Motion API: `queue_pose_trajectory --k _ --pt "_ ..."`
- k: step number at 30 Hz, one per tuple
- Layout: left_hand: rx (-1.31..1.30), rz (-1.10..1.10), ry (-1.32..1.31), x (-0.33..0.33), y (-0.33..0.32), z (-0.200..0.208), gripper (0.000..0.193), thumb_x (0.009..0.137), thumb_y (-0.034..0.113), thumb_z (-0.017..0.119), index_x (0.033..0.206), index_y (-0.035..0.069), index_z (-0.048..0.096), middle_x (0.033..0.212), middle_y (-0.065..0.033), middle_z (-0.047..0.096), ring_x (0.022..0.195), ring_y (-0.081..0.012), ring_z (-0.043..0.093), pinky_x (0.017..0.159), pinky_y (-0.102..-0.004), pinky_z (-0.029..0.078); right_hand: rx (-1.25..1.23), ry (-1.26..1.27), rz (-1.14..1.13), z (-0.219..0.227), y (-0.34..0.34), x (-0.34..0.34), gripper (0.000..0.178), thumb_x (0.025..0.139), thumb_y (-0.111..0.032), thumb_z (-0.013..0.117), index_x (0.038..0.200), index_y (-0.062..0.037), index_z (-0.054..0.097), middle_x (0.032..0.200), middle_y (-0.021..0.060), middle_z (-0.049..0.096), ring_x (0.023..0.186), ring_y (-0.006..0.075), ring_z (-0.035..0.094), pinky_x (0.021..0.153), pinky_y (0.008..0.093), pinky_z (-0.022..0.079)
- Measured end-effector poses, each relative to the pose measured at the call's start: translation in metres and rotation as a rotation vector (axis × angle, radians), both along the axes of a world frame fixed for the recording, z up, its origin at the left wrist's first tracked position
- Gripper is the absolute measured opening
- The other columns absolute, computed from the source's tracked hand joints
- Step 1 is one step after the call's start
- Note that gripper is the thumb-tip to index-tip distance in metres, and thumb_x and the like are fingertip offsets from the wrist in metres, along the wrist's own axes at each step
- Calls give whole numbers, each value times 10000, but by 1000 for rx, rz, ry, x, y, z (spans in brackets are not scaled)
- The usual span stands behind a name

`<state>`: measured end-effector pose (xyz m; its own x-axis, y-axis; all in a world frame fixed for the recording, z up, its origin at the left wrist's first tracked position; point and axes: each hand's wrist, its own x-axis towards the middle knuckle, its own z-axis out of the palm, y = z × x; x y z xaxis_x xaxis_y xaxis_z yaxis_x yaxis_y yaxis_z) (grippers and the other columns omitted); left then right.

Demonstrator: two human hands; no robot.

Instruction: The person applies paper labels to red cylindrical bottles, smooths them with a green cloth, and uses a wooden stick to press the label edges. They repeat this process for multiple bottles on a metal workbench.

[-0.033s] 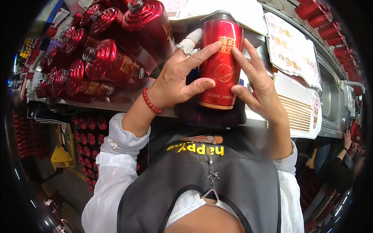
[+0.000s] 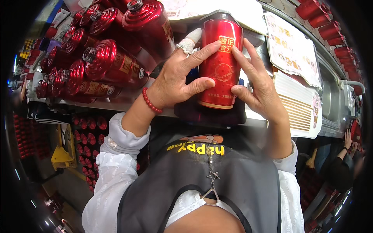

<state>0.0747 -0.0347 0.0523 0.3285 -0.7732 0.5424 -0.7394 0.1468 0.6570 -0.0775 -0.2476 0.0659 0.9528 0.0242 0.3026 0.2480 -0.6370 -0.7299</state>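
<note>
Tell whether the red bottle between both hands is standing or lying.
Lying down: the red bottle has its printed side up, base toward the apron.

White sleeves, grey apron, red bead bracelet.

This looks like a factory workshop where bottles are labelled or finished by hand: identical glossy red bottles crowd the work surface, more red bottles stand in rows lower down, and red containers line the far side. Printed sheets lie stacked, yellow equipment stands below, and a co-worker's hand shows at the right.
</note>
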Motion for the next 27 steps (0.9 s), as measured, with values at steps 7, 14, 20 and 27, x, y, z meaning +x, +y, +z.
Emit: queue_pose_trajectory --k 7,14,20,27 --pt "40 -24 -3 4 2 2 754 895 504 737 1517 154 496 1545 -343 339 1406 -464 414 1166 -465 353 -16 -42 -8 1 4 0 757 880 -331 770 1541 -138 457 1629 240 253 1186 323 522 1031 432 471" --pt "61 -70 -33 7 3 4 805 879 517 750 1539 159 457 1563 -327 315 1414 -459 403 1169 -485 350 55 -18 1 -4 3 0 767 903 -382 737 1556 -123 428 1647 241 213 1340 368 428 1120 463 397" --pt "55 -102 -40 10 0 6 805 886 526 738 1540 155 450 1574 -297 314 1419 -449 396 1171 -478 347 40 -37 -4 -5 3 -1 794 864 -325 781 1552 -134 435 1633 247 232 1211 328 499 1066 440 445" --pt "40 -42 396 -1 1 -25 845 1000 546 567 1611 55 250 1643 -234 250 1528 -358 246 1241 -434 180 32 10 -17 -5 2 -1 853 917 -521 694 1578 -87 375 1650 267 213 1509 432 284 1189 499 320"
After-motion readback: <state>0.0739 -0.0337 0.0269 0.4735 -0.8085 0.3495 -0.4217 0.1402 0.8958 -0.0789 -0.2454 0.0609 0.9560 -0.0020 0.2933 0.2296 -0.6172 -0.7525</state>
